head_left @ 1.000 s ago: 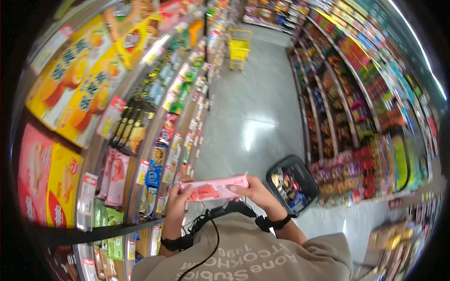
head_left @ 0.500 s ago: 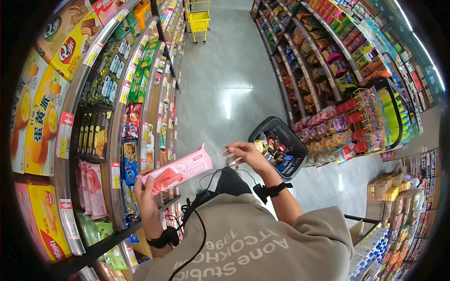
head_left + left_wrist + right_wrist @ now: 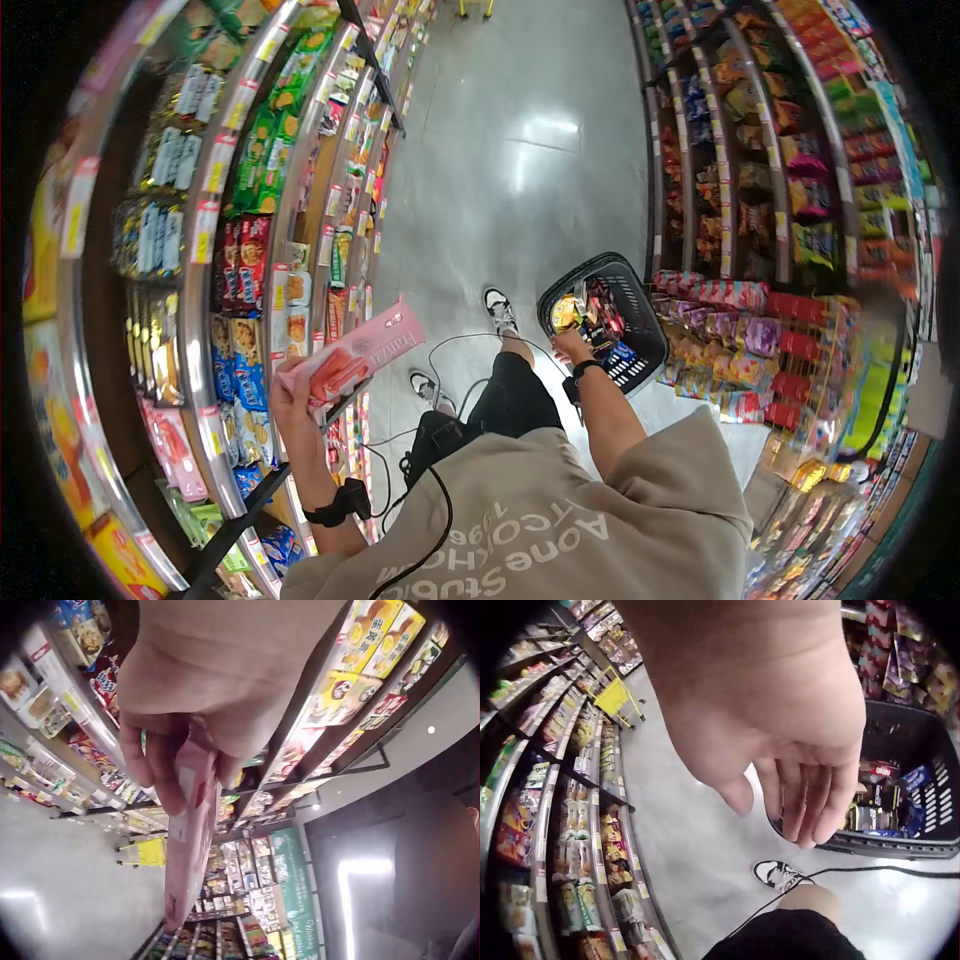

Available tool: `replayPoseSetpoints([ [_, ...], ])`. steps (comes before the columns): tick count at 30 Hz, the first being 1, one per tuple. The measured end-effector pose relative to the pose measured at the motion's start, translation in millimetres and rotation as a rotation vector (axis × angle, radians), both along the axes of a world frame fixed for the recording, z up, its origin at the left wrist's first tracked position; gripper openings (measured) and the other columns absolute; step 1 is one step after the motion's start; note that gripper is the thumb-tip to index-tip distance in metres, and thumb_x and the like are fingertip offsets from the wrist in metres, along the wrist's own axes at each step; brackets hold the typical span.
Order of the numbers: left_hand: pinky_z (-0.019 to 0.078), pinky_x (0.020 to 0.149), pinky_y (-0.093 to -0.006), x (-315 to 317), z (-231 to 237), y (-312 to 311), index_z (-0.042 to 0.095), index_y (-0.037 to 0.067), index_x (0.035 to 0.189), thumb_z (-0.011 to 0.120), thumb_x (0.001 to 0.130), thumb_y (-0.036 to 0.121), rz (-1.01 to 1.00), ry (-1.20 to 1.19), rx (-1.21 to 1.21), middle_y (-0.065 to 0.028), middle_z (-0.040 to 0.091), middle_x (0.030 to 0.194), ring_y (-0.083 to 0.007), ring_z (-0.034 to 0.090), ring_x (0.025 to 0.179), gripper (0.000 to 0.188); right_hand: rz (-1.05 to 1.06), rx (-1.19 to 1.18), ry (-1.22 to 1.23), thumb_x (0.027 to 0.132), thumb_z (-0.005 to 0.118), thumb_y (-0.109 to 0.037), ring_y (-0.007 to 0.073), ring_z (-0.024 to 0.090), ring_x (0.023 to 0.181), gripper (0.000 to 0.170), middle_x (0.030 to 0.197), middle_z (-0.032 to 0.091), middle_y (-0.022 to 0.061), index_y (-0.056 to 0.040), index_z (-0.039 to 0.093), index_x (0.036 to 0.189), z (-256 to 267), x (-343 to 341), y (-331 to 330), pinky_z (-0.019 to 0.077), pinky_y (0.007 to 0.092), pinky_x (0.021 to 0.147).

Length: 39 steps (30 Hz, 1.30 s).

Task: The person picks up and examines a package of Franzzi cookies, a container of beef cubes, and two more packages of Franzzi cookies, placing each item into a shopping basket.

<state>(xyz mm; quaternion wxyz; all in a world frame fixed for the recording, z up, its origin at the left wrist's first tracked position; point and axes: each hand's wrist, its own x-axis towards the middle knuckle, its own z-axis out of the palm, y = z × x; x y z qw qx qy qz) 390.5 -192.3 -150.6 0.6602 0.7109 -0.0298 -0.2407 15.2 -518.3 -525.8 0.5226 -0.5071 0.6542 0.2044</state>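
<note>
My left hand (image 3: 292,398) grips one end of a pink snack packet (image 3: 368,350) with red stick-shaped biscuits printed on it. In the left wrist view, the pink packet (image 3: 193,832) hangs edge-on between thumb and fingers. My right hand (image 3: 573,348) is at the near left side of a black shopping basket (image 3: 655,330), overlapping its rim. The right wrist view shows that right hand (image 3: 780,742) with fingers extended loosely downward and nothing between them. Several small packaged snacks (image 3: 598,310) lie inside the basket.
Snack shelves (image 3: 210,240) run close along the left, with more pink packets (image 3: 178,450) on them. Shelves of bagged snacks (image 3: 735,190) line the right side. A yellow cart (image 3: 613,697) stands farther down the aisle. A thin black cable (image 3: 450,345) loops near the legs.
The right hand let go of the pink packet and moved right and down to the basket. The left hand keeps the packet, now held out toward the left shelves. The head view has shifted.
</note>
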Motion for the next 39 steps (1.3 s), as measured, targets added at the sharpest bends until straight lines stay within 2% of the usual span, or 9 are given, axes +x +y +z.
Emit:
replayPoseSetpoints([
  [10, 0.0507, 0.094, -0.0347, -60, -102, -77, 0.054, -0.004, 0.12, 0.047, 0.093, 0.003, 0.2, 0.107, 0.467, -0.0115, 0.056, 0.117, -0.0202, 0.06, 0.102, 0.029, -0.456, 0.135, 0.025, 0.091, 0.064, -0.035, 0.0258, 0.054, 0.044, 0.03, 0.066, 0.057, 0.0113, -0.0055, 0.062, 0.094, -121, 23, -138, 0.0455, 0.0391, 0.04],
  [11, 0.0508, 0.095, -0.0349, -67, -110, -75, 0.053, -0.004, 0.12, 0.046, 0.092, 0.002, 0.194, 0.098, 0.547, -0.0115, 0.056, 0.118, -0.0205, 0.06, 0.103, 0.029, -0.457, 0.304, 0.028, 0.091, 0.065, -0.035, 0.0277, 0.059, 0.107, 0.039, 0.119, 0.057, 0.01, -0.0148, 0.058, 0.123, -139, 17, -147, 0.0458, 0.0484, 0.09],
  [19, 0.0487, 0.096, -0.0366, -103, -140, -27, 0.052, -0.003, 0.124, 0.046, 0.096, 0.012, 0.319, 0.213, 0.524, -0.0116, 0.055, 0.12, -0.021, 0.056, 0.109, 0.032, -0.659, 0.103, 0.169, 0.086, 0.077, -0.037, 0.0325, 0.055, 0.107, 0.056, 0.127, 0.052, 0.0111, -0.0077, 0.053, 0.127, -177, 48, -120, 0.048, 0.0518, 0.087],
  [24, 0.0468, 0.094, -0.0334, -144, -129, -2, 0.055, -0.003, 0.118, 0.055, 0.092, 0.017, 0.505, 0.289, 0.499, -0.0092, 0.056, 0.11, -0.017, 0.055, 0.103, 0.033, -0.325, 0.031, 0.273, 0.085, 0.073, -0.032, 0.0353, 0.062, 0.106, 0.054, 0.119, 0.062, 0.0129, -0.0062, 0.056, 0.129, -254, 6, -112, 0.0516, 0.0531, 0.089],
  [27, 0.0463, 0.092, -0.0318, -177, -129, 40, 0.056, -0.003, 0.118, 0.063, 0.091, 0.025, 0.466, 0.286, 0.546, -0.0072, 0.058, 0.107, -0.0173, 0.056, 0.101, 0.039, 1.501, -0.318, 0.125, 0.081, 0.073, -0.028, 0.0382, 0.064, 0.107, 0.056, 0.121, 0.065, 0.0158, -0.0065, 0.058, 0.13, -221, -2, -132, 0.0525, 0.0486, 0.091],
  [32, 0.0502, 0.088, -0.0302, -212, -127, 86, 0.061, -0.004, 0.111, 0.066, 0.09, 0.003, 0.63, 0.425, 0.303, -0.0142, 0.063, 0.118, -0.0181, 0.062, 0.103, 0.022, 1.415, -0.329, -0.229, 0.087, 0.069, -0.021, 0.0362, 0.063, 0.103, 0.043, 0.111, 0.068, 0.0182, -0.003, 0.061, 0.126, -184, 44, -128, 0.0511, 0.0468, 0.087],
  [35, 0.0559, 0.085, -0.028, -240, -142, 121, 0.058, -0.004, 0.1, 0.066, 0.093, -0.001, 0.646, 0.283, 0.158, -0.0149, 0.063, 0.119, -0.0188, 0.064, 0.103, 0.011, -0.227, 0.167, -0.025, 0.1, 0.06, -0.016, 0.029, 0.061, 0.087, 0.031, 0.106, 0.065, 0.0127, 0.0028, 0.06, 0.125, -208, 76, -90, 0.0459, 0.0444, 0.072],
  [38, 0.0572, 0.086, -0.0293, -242, -135, 135, 0.058, -0.003, 0.101, 0.066, 0.095, 0.002, 0.702, 0.493, 0.116, -0.0152, 0.063, 0.119, -0.0202, 0.065, 0.105, 0.011, 0.035, 0.112, 0.004, 0.088, 0.073, -0.018, 0.0342, 0.065, 0.107, 0.033, 0.113, 0.068, 0.0142, -0.0027, 0.066, 0.116, -224, 84, -69, 0.0545, 0.0484, 0.089],
  [39, 0.0571, 0.086, -0.0294, -247, -135, 138, 0.059, -0.003, 0.104, 0.066, 0.095, 0.004, 0.73, 0.47, 0.086, -0.0148, 0.063, 0.119, -0.0193, 0.065, 0.105, 0.014, 0.618, -0.02, -0.015, 0.084, 0.077, -0.021, 0.0359, 0.064, 0.109, 0.041, 0.115, 0.068, 0.0157, -0.0035, 0.065, 0.119, -218, 90, -60, 0.0535, 0.0486, 0.091],
])
